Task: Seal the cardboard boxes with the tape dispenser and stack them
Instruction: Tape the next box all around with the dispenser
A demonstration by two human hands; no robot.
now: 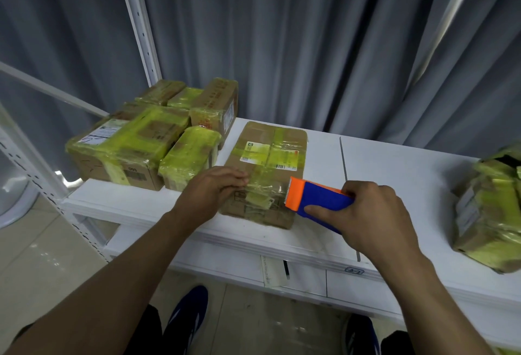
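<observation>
While the flat cardboard box (270, 151) lies mid-shelf, near the front edge, the left hand (214, 188) rests on its near left part, fingers together and pressing down a strip of clear tape (262, 191). The right hand (375, 213) grips the blue and orange tape dispenser (315, 199), fingers curled round its body, its orange toothed end touching the box's near right corner. On the white shelf (394, 174), a pile of boxes (135, 143) wrapped in yellow-green tape sits at the left, and another taped box (487, 213) well apart at the right. Behind hang grey curtains (310, 44), with a white slotted post (138, 22) at the left. Below are pale floor tiles (33, 256) and blue shoes (189, 315).
</observation>
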